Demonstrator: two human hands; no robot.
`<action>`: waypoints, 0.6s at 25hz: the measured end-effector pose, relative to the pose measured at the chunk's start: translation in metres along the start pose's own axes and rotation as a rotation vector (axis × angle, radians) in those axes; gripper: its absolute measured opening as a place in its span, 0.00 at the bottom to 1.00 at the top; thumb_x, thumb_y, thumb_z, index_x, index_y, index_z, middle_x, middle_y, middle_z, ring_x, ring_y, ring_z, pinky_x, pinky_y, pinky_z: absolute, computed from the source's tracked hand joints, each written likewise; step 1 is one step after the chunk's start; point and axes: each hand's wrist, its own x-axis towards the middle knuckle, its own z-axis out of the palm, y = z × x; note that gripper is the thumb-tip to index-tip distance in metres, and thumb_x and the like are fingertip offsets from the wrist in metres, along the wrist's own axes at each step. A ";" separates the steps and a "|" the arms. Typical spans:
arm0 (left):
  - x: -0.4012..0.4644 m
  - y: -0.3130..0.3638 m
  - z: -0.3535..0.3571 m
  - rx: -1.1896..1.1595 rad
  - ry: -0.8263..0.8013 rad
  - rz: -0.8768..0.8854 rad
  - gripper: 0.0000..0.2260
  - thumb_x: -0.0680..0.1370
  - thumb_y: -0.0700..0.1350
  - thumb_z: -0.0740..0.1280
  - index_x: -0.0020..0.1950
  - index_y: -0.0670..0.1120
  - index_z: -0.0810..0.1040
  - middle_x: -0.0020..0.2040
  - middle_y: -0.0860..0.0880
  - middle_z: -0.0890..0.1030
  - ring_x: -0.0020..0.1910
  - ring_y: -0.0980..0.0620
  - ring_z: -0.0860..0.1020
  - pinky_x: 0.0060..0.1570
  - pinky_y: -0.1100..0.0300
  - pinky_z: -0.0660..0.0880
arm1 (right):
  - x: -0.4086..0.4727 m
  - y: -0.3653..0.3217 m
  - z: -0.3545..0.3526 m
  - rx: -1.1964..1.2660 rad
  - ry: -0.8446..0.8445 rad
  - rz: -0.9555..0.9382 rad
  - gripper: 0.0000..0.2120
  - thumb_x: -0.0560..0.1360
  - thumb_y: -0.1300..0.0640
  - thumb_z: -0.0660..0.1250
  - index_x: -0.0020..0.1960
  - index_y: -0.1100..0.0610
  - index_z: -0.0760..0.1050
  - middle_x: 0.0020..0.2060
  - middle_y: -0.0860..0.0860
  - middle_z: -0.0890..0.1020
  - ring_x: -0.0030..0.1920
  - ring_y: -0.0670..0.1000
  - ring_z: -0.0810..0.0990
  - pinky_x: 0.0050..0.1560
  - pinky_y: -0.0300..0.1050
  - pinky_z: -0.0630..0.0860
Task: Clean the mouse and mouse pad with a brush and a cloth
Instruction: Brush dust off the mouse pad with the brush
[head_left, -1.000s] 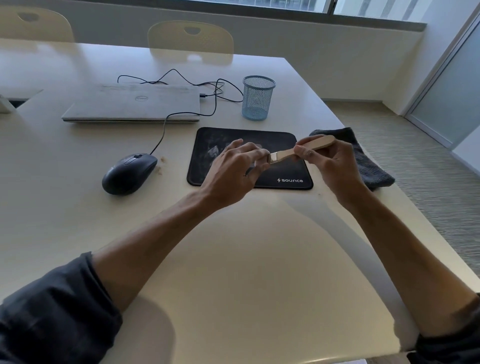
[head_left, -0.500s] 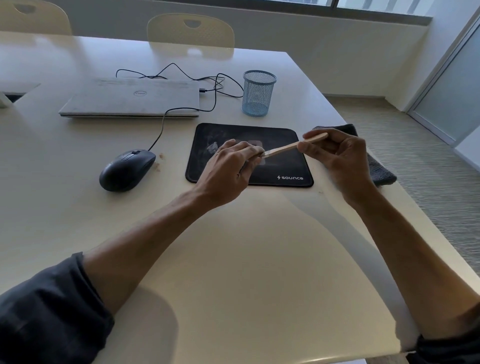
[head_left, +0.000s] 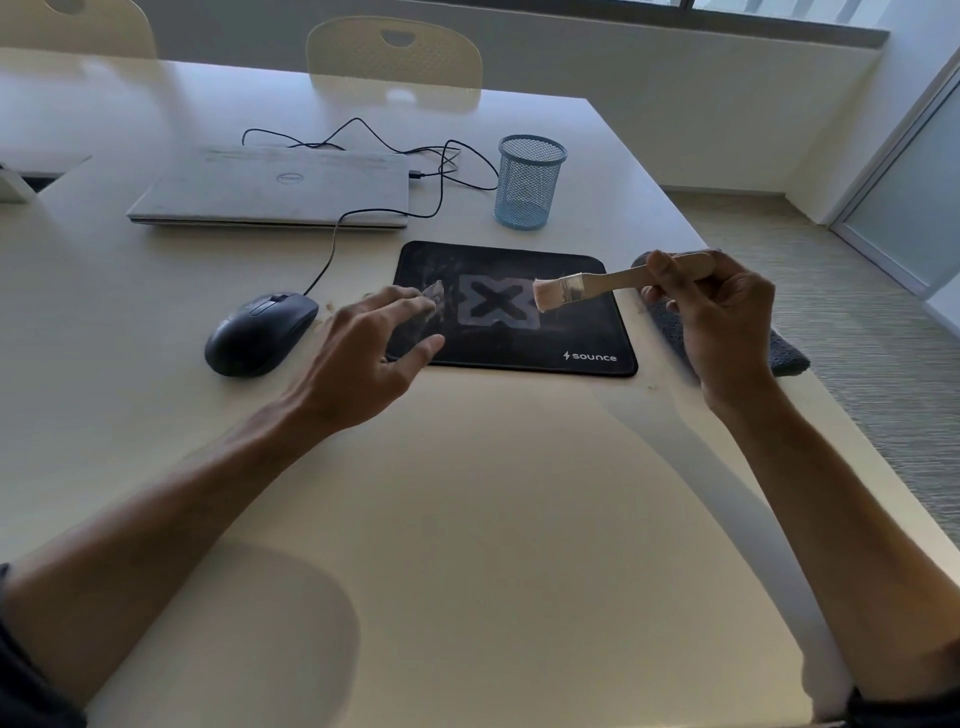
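Right hand raised over the right edge of the bench, fingers curled round the wooden handle of the brush. Brush lies roughly level, bristles pointing left and hanging over the right half of the mouse pad; whether the bristle tips touch the pad cannot be told from this angle, probably just clear of it.

Left hand released, fingers spread and relaxed, holding nothing. It hovers at the pad's left edge, fingertips over the pale dusty smear on that side.

Mouse pad: black, flat on the bench, grey X emblem at centre, "sounce" printed at near right corner, dusty streaks across the surface.

Mouse: black, on the bench just left of the pad and apart from it. A few crumbs lie between the two. Its cable runs back toward the closed laptop.

Cloth: dark grey, at the bench's right edge, mostly hidden behind the right hand.

Blue mesh pen cup upright behind the pad, right of the laptop.
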 end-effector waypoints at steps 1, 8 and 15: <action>-0.004 -0.003 -0.003 0.033 0.000 0.013 0.22 0.78 0.55 0.64 0.64 0.42 0.78 0.62 0.45 0.79 0.58 0.48 0.78 0.54 0.57 0.76 | 0.000 0.000 0.000 -0.013 0.000 -0.007 0.14 0.76 0.58 0.72 0.47 0.72 0.80 0.30 0.45 0.83 0.35 0.49 0.78 0.46 0.48 0.74; -0.020 -0.016 0.000 0.073 -0.120 0.028 0.20 0.78 0.60 0.62 0.57 0.46 0.83 0.58 0.52 0.81 0.54 0.51 0.79 0.53 0.49 0.77 | -0.011 -0.002 0.007 -0.323 -0.033 -0.107 0.10 0.76 0.51 0.72 0.41 0.56 0.81 0.31 0.45 0.82 0.32 0.48 0.79 0.38 0.42 0.76; -0.018 -0.010 -0.001 0.082 -0.124 -0.005 0.20 0.77 0.60 0.62 0.54 0.47 0.84 0.54 0.53 0.81 0.51 0.51 0.79 0.52 0.49 0.77 | -0.020 -0.001 0.021 -0.484 -0.111 -0.122 0.08 0.79 0.51 0.67 0.45 0.52 0.82 0.31 0.43 0.81 0.33 0.43 0.80 0.38 0.46 0.77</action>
